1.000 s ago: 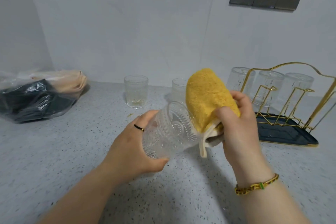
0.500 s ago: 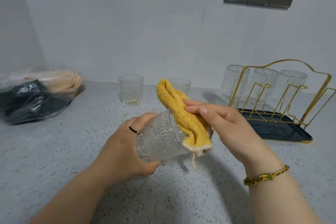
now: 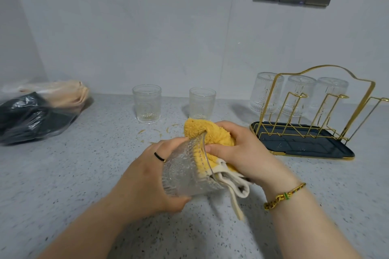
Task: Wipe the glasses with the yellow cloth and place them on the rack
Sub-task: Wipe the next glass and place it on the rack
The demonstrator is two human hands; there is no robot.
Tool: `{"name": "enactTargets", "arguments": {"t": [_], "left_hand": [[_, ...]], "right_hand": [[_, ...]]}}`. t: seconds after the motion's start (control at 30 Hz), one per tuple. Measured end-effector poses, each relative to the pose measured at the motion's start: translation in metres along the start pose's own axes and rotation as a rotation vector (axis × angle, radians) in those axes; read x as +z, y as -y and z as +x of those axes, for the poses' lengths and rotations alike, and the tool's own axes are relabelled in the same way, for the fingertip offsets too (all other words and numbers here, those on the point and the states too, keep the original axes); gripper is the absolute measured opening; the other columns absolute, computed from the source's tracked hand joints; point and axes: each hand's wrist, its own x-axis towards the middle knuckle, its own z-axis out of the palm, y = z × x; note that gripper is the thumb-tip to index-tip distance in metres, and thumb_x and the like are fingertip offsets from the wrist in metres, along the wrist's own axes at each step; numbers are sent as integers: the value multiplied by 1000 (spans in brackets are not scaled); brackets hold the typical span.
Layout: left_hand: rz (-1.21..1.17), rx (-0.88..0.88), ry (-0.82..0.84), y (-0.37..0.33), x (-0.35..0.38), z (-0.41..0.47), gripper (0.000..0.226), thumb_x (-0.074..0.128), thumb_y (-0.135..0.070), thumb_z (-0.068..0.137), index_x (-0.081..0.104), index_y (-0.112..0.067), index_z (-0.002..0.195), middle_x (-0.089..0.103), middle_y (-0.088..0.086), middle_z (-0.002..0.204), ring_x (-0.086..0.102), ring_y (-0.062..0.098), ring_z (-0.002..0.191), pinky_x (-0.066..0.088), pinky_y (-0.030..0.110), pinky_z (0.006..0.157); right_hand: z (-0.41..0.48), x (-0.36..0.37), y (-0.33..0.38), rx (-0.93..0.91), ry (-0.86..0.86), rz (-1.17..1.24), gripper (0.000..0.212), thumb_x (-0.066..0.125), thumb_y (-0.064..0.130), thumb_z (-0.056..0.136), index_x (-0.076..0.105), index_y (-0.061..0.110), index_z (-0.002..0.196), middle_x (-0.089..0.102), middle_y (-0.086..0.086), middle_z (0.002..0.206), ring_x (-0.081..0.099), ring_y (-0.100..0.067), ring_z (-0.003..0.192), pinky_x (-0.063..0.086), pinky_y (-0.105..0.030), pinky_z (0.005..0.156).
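Left hand (image 3: 143, 178) grasps the glass (image 3: 185, 176), axis near horizontal, mouth facing right. Right hand (image 3: 246, 153) clutches yellow cloth (image 3: 212, 132) inside it.

Finding open counter (image 3: 63, 174) lying wide at front left and along the near edge. Noting a plastic-wrapped bundle (image 3: 35, 118) crowding the far-left corner. Noting upright glasses (image 3: 147, 103) (image 3: 202, 103) standing mid-counter, well apart, leaving a passable gap between. Observing the rack (image 3: 299, 144) sitting at right, inverted glasses (image 3: 265, 92) (image 3: 300, 94) (image 3: 330, 92) filling its back row, front pegs (image 3: 341, 96) standing bare, frontal approach lying open. Recording left hand (image 3: 147, 178), held glass (image 3: 185, 170), yellow cloth (image 3: 210, 134) and right hand (image 3: 246, 153) occupying the centre.
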Motion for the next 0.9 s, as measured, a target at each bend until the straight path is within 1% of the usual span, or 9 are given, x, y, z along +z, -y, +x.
{"name": "enactTargets", "arguments": {"t": [0.13,0.23,0.3,0.37,0.43,0.53,0.67,0.8,0.9], "left_hand": [[-303,-224,-12,-4,-8,5,83,69,-56,34,31,-65,107,36,-45,113,38,-27,105,35,-2,76],[-618,-484,-89,-4,-13,11,26,58,-54,79,48,-41,100,54,-19,121,51,1,108,42,17,89],[-873,-620,-6,-4,-14,12,51,34,-64,67,61,-25,88,72,0,90,68,18,81,56,33,72],[-941,-631,56,-3,-12,11,66,33,-65,59,62,-13,86,64,12,55,60,23,47,52,29,46],[-949,-629,18,-1,-8,11,68,39,-69,64,60,-7,83,53,10,43,49,20,37,46,25,41],[-939,-534,-122,2,-5,13,58,53,-65,65,61,-11,84,59,5,51,52,16,41,47,31,47],[-783,-456,-278,2,0,11,86,42,-69,49,53,-14,114,62,-1,78,60,7,59,48,35,70],[-1016,-611,-216,-4,-5,16,69,35,-74,74,59,-13,94,63,15,72,58,18,45,50,30,43],[-1048,-681,-96,0,-8,15,65,32,-64,63,60,-11,85,60,9,55,53,18,42,42,22,34]], "right_hand": [[-1,6,1,-54,-118,18,21,70,7,73,59,25,75,62,10,66,57,5,55,46,-9,57],[-1,10,3,-127,-168,48,24,69,7,74,58,27,77,62,11,70,57,5,59,45,-9,58],[-2,14,3,-156,-201,67,27,70,5,73,58,30,77,62,13,70,58,6,60,44,-7,57],[-2,20,3,-151,-215,44,29,70,5,73,57,31,77,62,13,70,57,6,60,44,-7,58],[0,23,1,-118,-226,64,26,70,6,73,58,29,78,62,12,71,57,5,59,44,-9,58],[3,23,-4,39,-229,214,11,67,12,76,60,20,79,65,2,73,59,-4,60,48,-14,58],[4,27,-9,283,-184,465,12,61,18,81,56,12,71,56,-5,63,52,-12,52,43,-15,49],[2,30,-5,63,-313,207,9,68,15,77,60,19,80,63,1,72,58,-7,63,47,-18,60],[-1,33,-3,-181,-304,-63,25,71,23,67,54,37,79,60,15,70,56,6,67,44,-9,61]]}}
